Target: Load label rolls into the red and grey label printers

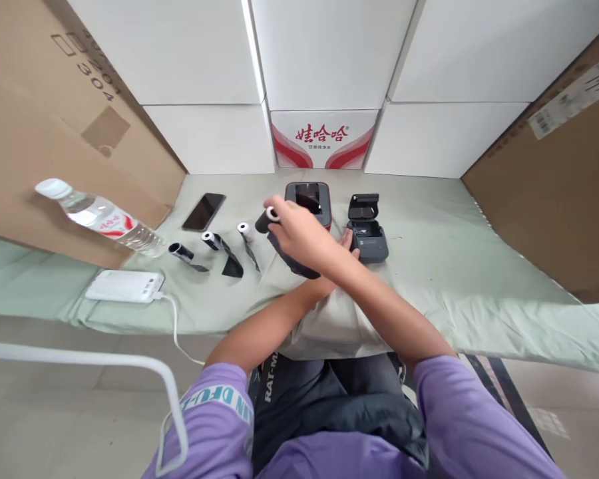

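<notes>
Arms cross over the pale green cloth (pixel 429 266). The right hand (pixel 299 236) reaches over to the left and grips a dark roll (pixel 265 219) by its end, a dark strip trailing from the roll beneath the palm. The left hand (pixel 347 243) passes under the right forearm and is mostly hidden; only its fingertips show, just beside the open black printer (pixel 367 233), and whether it is closed or loose cannot be told.

The printer serves as the landmark. Just to its left stands a red-edged device with a dark screen (pixel 308 199), and the held roll hovers at that device's left edge. Further left of the printer lie three more small rolls (pixel 212 241) in a row, each with a dark strip unwound. Beyond them rest a black phone (pixel 203 211), a tilted water bottle (pixel 100 216) and a white power bank (pixel 124 286) with its cable. Behind the printer stand white boxes (pixel 324 140), one with red lettering.
</notes>
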A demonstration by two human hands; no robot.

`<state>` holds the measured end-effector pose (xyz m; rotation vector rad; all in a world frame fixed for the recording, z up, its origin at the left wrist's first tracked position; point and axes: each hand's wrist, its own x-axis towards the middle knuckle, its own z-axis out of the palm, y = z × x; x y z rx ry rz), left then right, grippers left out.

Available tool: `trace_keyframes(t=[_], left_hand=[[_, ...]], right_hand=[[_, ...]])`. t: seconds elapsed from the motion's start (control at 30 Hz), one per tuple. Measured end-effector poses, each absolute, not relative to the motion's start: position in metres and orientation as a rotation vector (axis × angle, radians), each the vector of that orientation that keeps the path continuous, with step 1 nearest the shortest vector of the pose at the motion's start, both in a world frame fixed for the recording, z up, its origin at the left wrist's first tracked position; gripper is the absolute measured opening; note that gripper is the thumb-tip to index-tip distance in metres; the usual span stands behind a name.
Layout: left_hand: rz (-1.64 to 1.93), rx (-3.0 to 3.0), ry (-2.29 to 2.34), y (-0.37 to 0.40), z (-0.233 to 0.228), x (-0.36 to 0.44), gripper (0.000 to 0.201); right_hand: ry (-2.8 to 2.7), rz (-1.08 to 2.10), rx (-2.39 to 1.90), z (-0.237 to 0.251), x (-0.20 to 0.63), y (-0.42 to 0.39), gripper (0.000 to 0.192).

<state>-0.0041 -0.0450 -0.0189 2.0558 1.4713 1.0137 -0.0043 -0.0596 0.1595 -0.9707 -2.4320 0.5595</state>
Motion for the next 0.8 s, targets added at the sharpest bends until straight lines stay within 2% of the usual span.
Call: trace_keyframes(t=[0.07,0.17,0.33,0.47,0.57,0.73,0.8], left_hand=[[0.901,2.070,1.487,-0.042,-0.015,-0.001,0.068],[0.784,2.083,1.503,-0.037,-0.009,0.002,0.071],[0.770,2.086,1.470,-0.035,-0.008,0.004,0.074],[0.800,2.049,1.485,-0.036,-0.010,0.006,0.074],[0.806,2.039,1.488,-0.040,-0.005,0.007,0.072],[0.815,2.064,1.504,-0.049,0.009,0.002,0.068],[0.802,2.079,1.496,-0.051,0.012,-0.002,0.067]], right_hand=[[-2.602,0.440,-1.095,0.143,-0.037,-0.061,0.039],[-2.765,0.378,-1.273,0.117,-0.071,-0.058,0.051],[-2.873,0.361,-1.373,0.113,-0.082,-0.048,0.041],[-2.839,0.326,-1.147,0.147,-0.093,-0.045,0.037],[-2.845,0.342,-0.849,0.158,-0.133,-0.047,0.040],[-2.999,0.201,-0.400,0.122,-0.233,-0.044,0.034],[-3.059,0.243,-0.344,0.104,-0.264,-0.038,0.027]])
